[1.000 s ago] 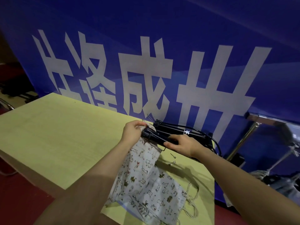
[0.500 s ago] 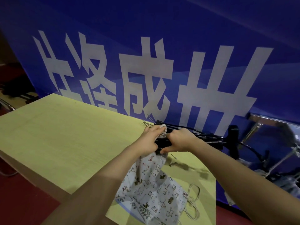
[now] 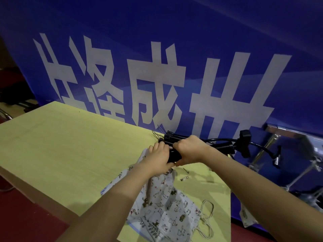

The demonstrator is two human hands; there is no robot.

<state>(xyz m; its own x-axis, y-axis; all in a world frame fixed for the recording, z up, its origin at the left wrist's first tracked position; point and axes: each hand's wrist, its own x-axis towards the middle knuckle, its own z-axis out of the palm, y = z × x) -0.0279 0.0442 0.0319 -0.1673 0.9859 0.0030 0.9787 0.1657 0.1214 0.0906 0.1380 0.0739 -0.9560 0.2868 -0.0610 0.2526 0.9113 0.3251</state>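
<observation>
Head view: right hand [image 3: 189, 151] fingers apparently curl round the black stand [image 3: 172, 155].

You: bench [image 3: 70, 145], pale wood | on it: printed cloth [image 3: 167, 210] (crumpled, animal pattern) | just beside: two small metal pieces [image 3: 184, 178]

The room is dim with a cool blue cast. Soft overhead light falls on the counter [image 3: 61, 145], and a pale sheen crosses the banner [image 3: 192, 32]. The right hand [image 3: 188, 151] throws only a faint shadow. Edges bow outward, and the metal frame [image 3: 286, 132] looks smeared.
</observation>
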